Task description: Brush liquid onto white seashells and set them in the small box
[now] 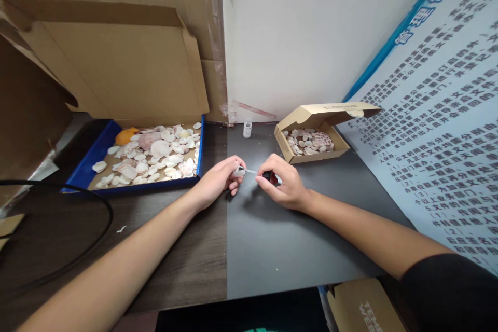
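My left hand (223, 179) is closed around a small whitish, dark-tipped object (239, 170); its kind is not clear. Pinched in my right hand (286, 181) is a small black piece (267, 175), mostly covered by the fingers. Between the two hands runs a thin pale stem (251, 171), reaching from the black piece toward the whitish object. Both hands are above the grey mat (280, 249). Behind them, a small clear vial (247, 128) with a white cap and a label stands upright near the wall.
On the left, a blue-edged box (201, 150) with a raised cardboard lid holds many seashells (159, 149). A smaller cardboard box (319, 157) at the back right contains more shells. A black cable (109, 207) loops over the left table edge. A printed poster (447, 114) lines the right side.
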Action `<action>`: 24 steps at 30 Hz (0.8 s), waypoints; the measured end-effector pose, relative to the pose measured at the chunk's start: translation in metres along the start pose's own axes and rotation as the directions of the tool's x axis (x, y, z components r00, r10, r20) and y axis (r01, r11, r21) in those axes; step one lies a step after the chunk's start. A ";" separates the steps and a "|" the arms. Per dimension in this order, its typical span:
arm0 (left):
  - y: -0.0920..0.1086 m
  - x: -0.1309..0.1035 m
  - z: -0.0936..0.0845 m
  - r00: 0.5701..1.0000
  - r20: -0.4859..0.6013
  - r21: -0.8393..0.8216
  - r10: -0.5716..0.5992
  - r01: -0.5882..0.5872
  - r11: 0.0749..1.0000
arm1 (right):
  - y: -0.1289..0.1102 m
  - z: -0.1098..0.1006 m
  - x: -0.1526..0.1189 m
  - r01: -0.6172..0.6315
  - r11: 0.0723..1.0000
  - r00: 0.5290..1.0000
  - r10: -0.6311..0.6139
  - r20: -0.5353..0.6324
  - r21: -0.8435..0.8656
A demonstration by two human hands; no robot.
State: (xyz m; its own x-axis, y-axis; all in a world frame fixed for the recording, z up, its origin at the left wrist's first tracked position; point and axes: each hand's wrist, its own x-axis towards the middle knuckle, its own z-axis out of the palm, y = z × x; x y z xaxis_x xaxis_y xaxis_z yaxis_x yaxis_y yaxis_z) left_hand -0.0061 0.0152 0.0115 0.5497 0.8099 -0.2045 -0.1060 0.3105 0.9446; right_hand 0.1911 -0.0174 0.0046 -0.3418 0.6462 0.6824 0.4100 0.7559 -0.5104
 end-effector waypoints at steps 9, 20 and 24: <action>0.000 -0.001 0.001 1.000 0.002 -0.010 -0.003 0.003 1.000 | 0.001 0.000 0.000 0.010 1.000 1.000 -0.010 -0.006 0.017; 0.000 -0.001 0.000 1.000 0.004 -0.024 -0.009 0.009 1.000 | 0.002 0.001 -0.001 -0.008 1.000 1.000 0.009 -0.018 0.023; 0.000 -0.001 0.000 1.000 0.002 -0.032 -0.019 0.019 0.999 | 0.002 0.001 -0.001 -0.046 0.999 0.999 0.046 0.002 0.002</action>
State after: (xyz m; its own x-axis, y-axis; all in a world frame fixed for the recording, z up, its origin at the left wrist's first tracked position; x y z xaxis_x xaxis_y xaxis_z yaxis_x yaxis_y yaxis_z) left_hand -0.0067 0.0143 0.0114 0.5534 0.8029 -0.2215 -0.1222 0.3414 0.9319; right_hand 0.1915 -0.0168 0.0028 -0.3245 0.6806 0.6569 0.4236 0.7255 -0.5424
